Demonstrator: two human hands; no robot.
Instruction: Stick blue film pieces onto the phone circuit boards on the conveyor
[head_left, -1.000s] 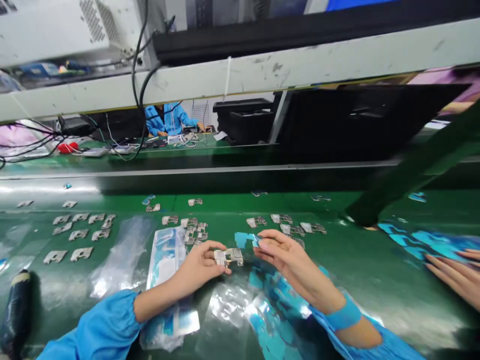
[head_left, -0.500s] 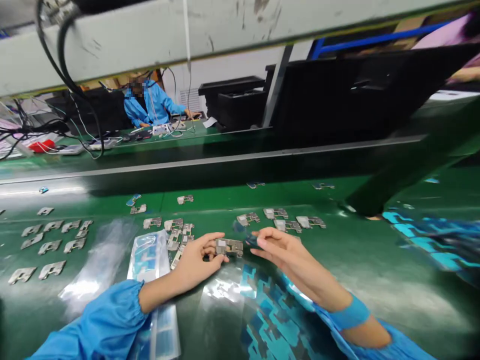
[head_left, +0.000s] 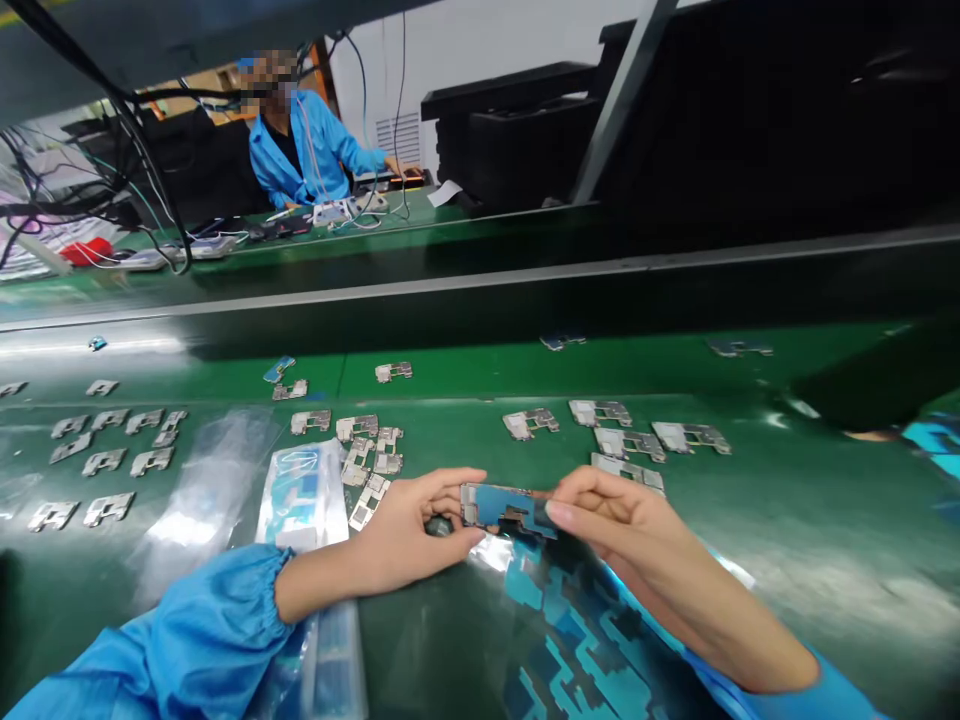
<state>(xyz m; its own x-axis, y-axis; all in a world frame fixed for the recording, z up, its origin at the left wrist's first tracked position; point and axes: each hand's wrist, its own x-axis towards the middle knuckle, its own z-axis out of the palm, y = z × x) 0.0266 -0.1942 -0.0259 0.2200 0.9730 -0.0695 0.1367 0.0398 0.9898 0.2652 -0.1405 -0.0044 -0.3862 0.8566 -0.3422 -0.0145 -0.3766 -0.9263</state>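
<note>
My left hand point(head_left: 420, 525) pinches the left end of a small metal-shielded circuit board point(head_left: 469, 497) between thumb and fingers. A blue cut sticker point(head_left: 501, 503) lies over much of that board's upper face. At the board's right end my right hand point(head_left: 611, 515) grips the sticker's darker end between thumb and forefinger. Below both hands is a clear sheet of blue cut stickers point(head_left: 570, 640). Beside my left forearm lies a clear plastic bag point(head_left: 300, 490) with blue and white contents.
Several loose circuit boards point(head_left: 626, 442) lie beyond my right hand, and more boards point(head_left: 105, 460) at the left. Crumpled clear plastic point(head_left: 206, 490) rests near the bag. A dark post point(head_left: 885, 385) stands at the right. Across the bench sits a person in blue point(head_left: 300, 150).
My right hand has moved in to the board with the sticker, which now covers much of the formerly bare metal face. The camera view has shifted, showing less of the overhead beam.
</note>
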